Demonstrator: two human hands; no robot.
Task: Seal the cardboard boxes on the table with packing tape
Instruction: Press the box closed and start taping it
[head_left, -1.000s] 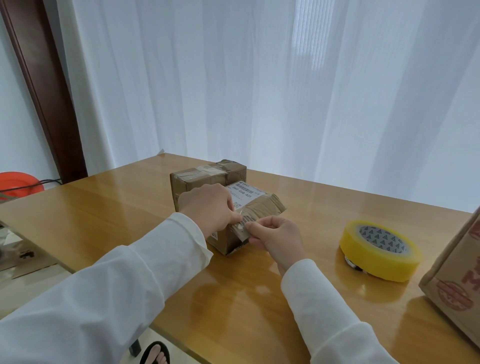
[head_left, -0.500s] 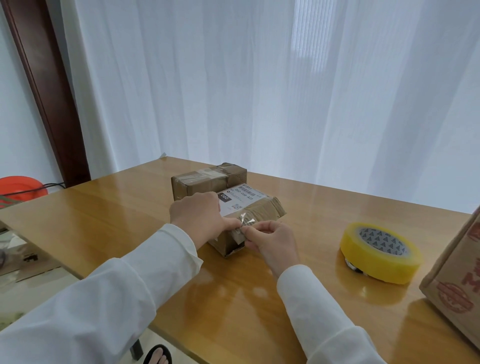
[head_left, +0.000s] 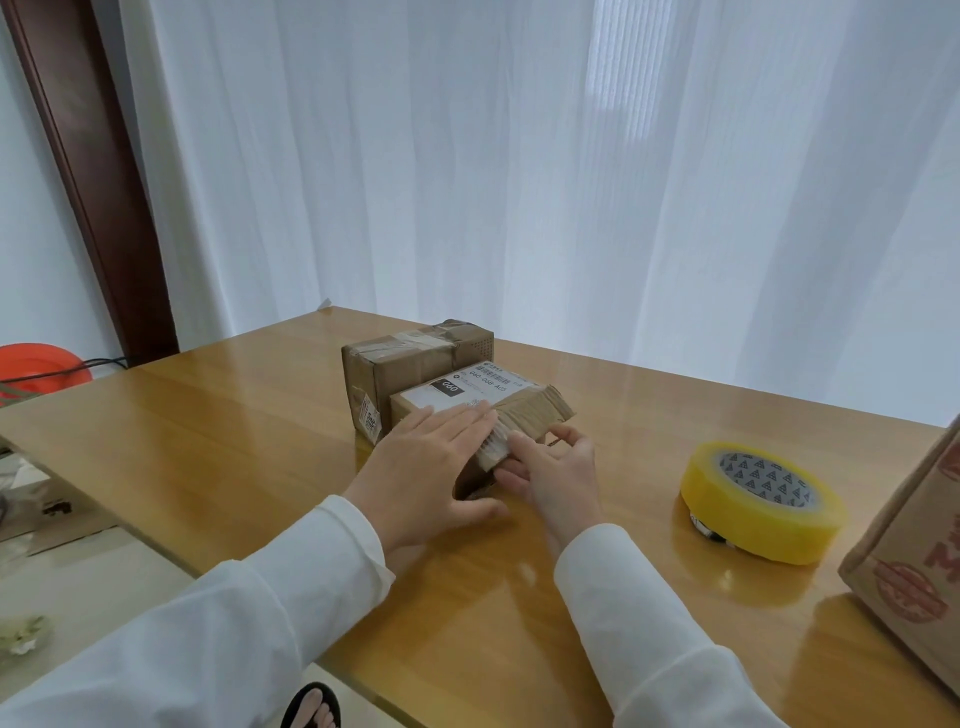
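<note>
The small cardboard box sits near the middle of the frame on the wooden table, its white shipping label facing up and a strip of clear tape wrinkled over its near edge. The left hand lies flat on the box's near left corner, fingers straight and spread across the top, thumb stretched along the table in front of the box; it grips nothing, just presses. The right hand lies against the near right side of the box, fingers extended and relaxed, touching the cardboard below the tape without curling round anything.

Directly behind and touching this box stands a second, slightly taller cardboard box, already wrapped in brownish tape. To the right, well apart from the hands, a yellow roll of packing tape lies flat on the table. At the far right edge of the frame, part of a larger cardboard box with red printing shows, cut off by the border.

Both arms wear white sleeves coming in from the bottom of the frame. White curtains fill the upper part of the view, a dark wooden frame runs down the upper left, and an orange round object peeks in at the left edge. A sandalled foot shows at the bottom below the table edge.
</note>
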